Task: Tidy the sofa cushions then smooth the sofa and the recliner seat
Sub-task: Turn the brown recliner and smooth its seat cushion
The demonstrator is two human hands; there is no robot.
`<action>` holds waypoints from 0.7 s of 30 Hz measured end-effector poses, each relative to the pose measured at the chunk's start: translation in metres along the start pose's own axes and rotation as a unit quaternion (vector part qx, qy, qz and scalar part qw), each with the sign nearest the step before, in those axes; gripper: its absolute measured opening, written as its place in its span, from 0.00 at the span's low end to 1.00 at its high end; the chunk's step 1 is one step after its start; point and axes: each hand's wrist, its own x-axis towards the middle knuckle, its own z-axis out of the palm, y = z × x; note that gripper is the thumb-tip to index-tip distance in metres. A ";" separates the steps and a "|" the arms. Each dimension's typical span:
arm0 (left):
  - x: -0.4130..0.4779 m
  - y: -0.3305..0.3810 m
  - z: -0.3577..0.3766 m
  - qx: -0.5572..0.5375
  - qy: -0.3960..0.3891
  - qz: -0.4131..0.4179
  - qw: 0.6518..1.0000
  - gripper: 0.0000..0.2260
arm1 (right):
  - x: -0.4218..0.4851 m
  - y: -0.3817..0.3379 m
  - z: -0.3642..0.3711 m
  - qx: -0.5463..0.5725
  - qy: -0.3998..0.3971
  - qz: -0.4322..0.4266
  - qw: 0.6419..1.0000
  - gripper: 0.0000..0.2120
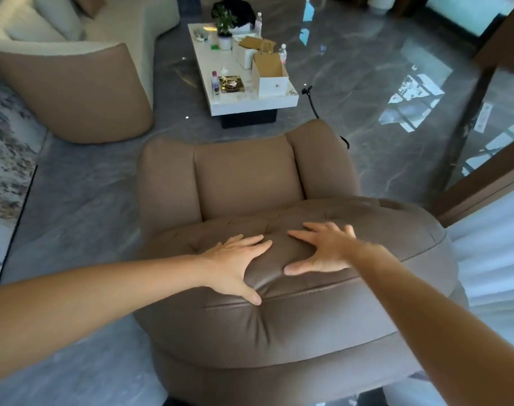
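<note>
A brown leather recliner fills the middle of the view, seen from behind its tufted backrest top. My left hand lies flat on that padded top, fingers spread, thumb pressed into the leather. My right hand rests beside it, also flat with fingers apart. Neither hand holds anything. The recliner seat lies beyond my hands, between two padded arms. The beige and brown sofa stands at the upper left, with cream cushions on it.
A white coffee table stands beyond the recliner, carrying a paper bag, bottles, a potted plant and a tray. A black cable trails on the glossy grey floor by the recliner's right arm. A patterned rug lies at the left; wooden frames at right.
</note>
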 end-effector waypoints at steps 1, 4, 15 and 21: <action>0.001 0.004 0.001 -0.012 0.002 -0.010 1.000 0.53 | 0.000 0.023 -0.006 0.003 0.009 0.009 1.000 0.56; 0.002 0.023 0.014 -0.083 0.024 -0.060 0.994 0.52 | -0.005 0.086 -0.008 0.018 0.033 0.049 0.998 0.50; 0.001 0.053 0.054 0.003 0.094 -0.080 0.992 0.54 | -0.017 0.099 0.001 0.001 0.031 0.039 0.999 0.49; -0.012 0.027 0.056 0.008 0.096 -0.054 0.994 0.54 | -0.024 0.073 0.012 0.015 0.038 0.066 0.997 0.49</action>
